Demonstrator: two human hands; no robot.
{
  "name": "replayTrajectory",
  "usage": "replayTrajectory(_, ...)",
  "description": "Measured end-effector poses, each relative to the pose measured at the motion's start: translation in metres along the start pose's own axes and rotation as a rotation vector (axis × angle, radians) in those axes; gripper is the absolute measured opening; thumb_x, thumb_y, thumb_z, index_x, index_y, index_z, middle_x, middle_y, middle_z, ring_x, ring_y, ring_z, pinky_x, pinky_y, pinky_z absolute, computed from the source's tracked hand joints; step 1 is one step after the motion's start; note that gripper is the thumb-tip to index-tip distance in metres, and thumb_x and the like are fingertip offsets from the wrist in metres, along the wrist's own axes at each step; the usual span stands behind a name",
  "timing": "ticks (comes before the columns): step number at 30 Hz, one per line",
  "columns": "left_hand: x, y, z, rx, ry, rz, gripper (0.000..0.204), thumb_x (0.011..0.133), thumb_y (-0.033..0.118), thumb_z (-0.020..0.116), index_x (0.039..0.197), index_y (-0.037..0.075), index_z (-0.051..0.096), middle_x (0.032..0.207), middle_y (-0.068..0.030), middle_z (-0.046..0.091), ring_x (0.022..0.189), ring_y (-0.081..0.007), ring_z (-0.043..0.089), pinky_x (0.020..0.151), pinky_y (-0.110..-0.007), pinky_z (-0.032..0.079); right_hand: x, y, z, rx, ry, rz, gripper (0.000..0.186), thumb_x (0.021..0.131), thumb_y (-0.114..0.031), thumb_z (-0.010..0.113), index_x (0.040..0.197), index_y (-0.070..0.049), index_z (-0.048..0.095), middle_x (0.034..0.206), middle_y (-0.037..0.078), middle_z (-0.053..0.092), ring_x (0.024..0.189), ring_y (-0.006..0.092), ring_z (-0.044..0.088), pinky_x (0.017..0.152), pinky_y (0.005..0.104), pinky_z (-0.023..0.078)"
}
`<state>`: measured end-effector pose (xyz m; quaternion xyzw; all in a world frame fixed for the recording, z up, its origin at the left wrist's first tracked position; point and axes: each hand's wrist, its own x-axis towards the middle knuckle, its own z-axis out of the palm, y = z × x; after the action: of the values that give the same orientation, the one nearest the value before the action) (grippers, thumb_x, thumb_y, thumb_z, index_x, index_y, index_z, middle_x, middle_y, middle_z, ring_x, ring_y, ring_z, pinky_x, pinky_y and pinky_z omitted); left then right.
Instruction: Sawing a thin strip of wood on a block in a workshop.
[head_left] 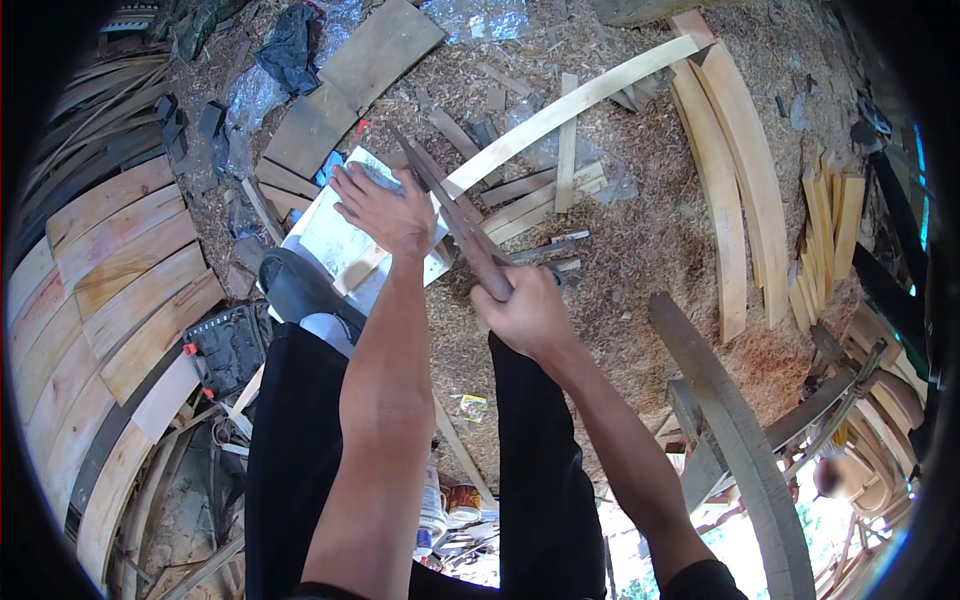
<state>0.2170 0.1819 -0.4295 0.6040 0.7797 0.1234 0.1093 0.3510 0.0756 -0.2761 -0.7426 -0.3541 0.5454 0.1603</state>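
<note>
My right hand (518, 312) is closed on the brown handle of a long, narrow tool (462, 222), whose dark, tapered end reaches up past my left hand. My left hand (385, 208) lies with fingers spread over a white board (315, 240) and a pale wooden strip (570, 110) on it, its thumb close to the tool. The strip runs diagonally up to the right, crossed by the tool. A dark shoe (300, 285) rests at the board's lower left, and my black-clad legs are below.
Curved planks (730, 200) lie at right beside upright offcuts (830, 230). Stacked boards (120, 290) and an open black case (225, 350) are at left. Scrap wood and plastic sheeting (480, 20) lie on the shavings-covered ground. A thick curved timber (730, 420) rises at lower right.
</note>
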Motion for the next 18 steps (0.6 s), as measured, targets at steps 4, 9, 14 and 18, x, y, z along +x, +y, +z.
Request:
replayTrajectory(4,0.001,-0.004,-0.004,0.011,-0.013,-0.012,0.068,0.087,0.032,0.050,0.141,-0.006,0.035,0.155,-0.0233,0.025,0.148,-0.0355,0.014,0.119,-0.054,0.008,-0.053,0.009,-0.019,-0.017,0.057,-0.088,0.022,0.078,-0.017,0.066,0.075,0.005,0.064,0.061,0.023,0.058,0.056,0.0390,0.061,0.058,0.0405,0.049)
replayTrajectory(9,0.001,-0.008,-0.004,0.011,0.016,-0.008,0.067,0.087,0.032,0.049,0.140,-0.006,0.037,0.155,-0.0238,0.025,0.148,-0.0360,0.014,0.119,-0.054,0.009,-0.079,0.007,-0.030,-0.046,-0.066,0.077,0.021,0.077,-0.020,0.068,0.076,0.001,0.066,0.070,0.023,0.063,0.068,0.0433,0.063,0.065,0.0476,0.052)
replayTrajectory(14,0.002,-0.005,-0.003,-0.001,0.008,-0.013,0.067,0.087,0.033,0.049,0.140,-0.007,0.038,0.154,-0.0246,0.025,0.148,-0.0364,0.014,0.119,-0.054,0.009,-0.021,-0.002,0.001,-0.023,0.055,-0.064,0.027,0.077,-0.020,0.067,0.071,0.005,0.062,0.059,0.023,0.056,0.054,0.0369,0.061,0.056,0.0400,0.047)
replayTrajectory(18,0.004,-0.004,-0.004,0.003,0.000,-0.006,0.068,0.087,0.033,0.049,0.141,-0.007,0.037,0.154,-0.0239,0.026,0.148,-0.0365,0.014,0.119,-0.054,0.009,0.003,-0.006,0.012,-0.007,0.050,-0.021,0.032,0.078,-0.022,0.067,0.065,0.006,0.059,0.055,0.023,0.052,0.051,0.0375,0.058,0.055,0.0417,0.045)
